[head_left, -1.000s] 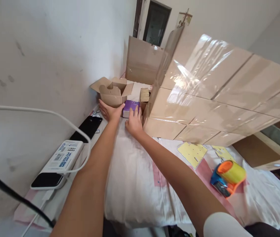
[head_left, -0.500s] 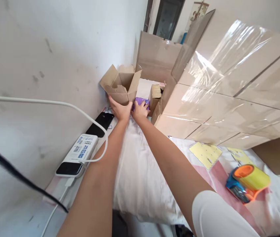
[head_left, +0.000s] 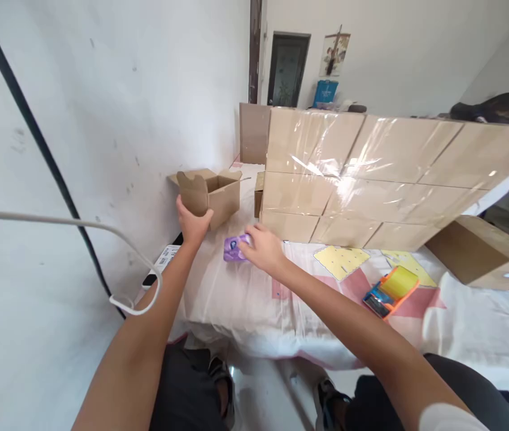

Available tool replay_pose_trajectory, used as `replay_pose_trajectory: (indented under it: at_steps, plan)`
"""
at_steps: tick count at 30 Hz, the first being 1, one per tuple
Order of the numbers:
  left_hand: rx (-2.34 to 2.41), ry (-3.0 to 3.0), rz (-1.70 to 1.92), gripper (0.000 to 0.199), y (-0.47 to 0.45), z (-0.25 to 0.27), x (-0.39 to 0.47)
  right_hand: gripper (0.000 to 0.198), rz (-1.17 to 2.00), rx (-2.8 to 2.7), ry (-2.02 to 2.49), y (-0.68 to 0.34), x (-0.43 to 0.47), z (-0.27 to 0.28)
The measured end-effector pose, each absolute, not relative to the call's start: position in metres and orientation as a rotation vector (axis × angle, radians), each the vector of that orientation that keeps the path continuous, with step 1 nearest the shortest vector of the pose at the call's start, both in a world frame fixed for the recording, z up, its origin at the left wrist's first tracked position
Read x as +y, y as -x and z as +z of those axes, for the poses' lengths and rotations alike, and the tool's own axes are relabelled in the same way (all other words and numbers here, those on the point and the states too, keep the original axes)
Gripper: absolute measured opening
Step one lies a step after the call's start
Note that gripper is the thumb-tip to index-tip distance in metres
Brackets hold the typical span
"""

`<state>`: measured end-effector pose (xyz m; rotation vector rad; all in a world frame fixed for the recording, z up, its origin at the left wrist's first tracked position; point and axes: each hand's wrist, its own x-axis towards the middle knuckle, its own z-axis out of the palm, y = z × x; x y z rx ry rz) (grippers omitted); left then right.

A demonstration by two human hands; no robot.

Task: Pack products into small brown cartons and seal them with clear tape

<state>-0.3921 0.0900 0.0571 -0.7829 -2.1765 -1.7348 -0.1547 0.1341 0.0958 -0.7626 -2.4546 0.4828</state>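
Note:
My left hand [head_left: 194, 226] grips the near left side of a small open cardboard box [head_left: 226, 202], its top flaps standing up. In front of the box, a flat purple packet [head_left: 233, 248] with a round dark mark is held by its right end in my right hand [head_left: 265, 248]. The fingers of my right hand curl over the packet, just above the sheet. What the packet contains cannot be made out, and the inside of the box is mostly hidden by its flaps.
A wall of taped cardboard [head_left: 371, 173] stands behind my right hand, with another small box [head_left: 259, 194] at its left end. An orange and blue tape dispenser [head_left: 391, 291] lies on the sheet. Far right is an open carton [head_left: 482, 251]. A white cable [head_left: 115, 228] hangs at left.
My right hand has drawn the purple packet nearer to me, away from the small box. My left hand has turned the open box and shifted it left. The camera view has swung right.

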Motion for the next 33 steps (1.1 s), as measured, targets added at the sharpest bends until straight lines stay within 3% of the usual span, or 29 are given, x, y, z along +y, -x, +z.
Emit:
replay_pose_trajectory:
  at_steps: [7,12,15,19,23,27,29,33]
  plan:
    - [-2.248,1.045,-2.085,0.095,0.354,0.057,-0.005,0.011,1.117,-1.734,0.665,-0.041,0.178,0.141]
    - [-2.255,1.215,-2.287,0.103,0.308,0.069,-0.058,0.021,0.987,-1.586,0.562,-0.109,0.195,0.165]
    - [-2.269,1.401,-2.265,0.099,0.277,0.065,-0.070,0.030,0.847,-1.551,0.517,-0.121,0.190,0.172]
    - [-2.366,1.682,-2.125,0.111,0.241,0.052,-0.056,0.037,0.714,-1.455,0.394,-0.123,0.180,0.177]
    - [-2.477,2.120,-2.007,0.132,0.210,0.050,-0.031,0.041,0.686,-1.661,0.158,-0.122,0.162,0.179]
    - [-2.382,2.521,-2.006,0.147,0.196,0.056,-0.015,0.029,0.667,-2.198,-0.015,-0.112,0.141,0.176]
    - [-2.449,2.607,-1.839,0.140,0.197,0.059,-0.011,0.027,0.660,-2.480,-0.020,-0.102,0.132,0.170]
    - [-2.600,2.703,-1.297,0.104,0.204,0.063,-0.010,0.025,0.740,-2.782,0.004,-0.079,0.122,0.154]
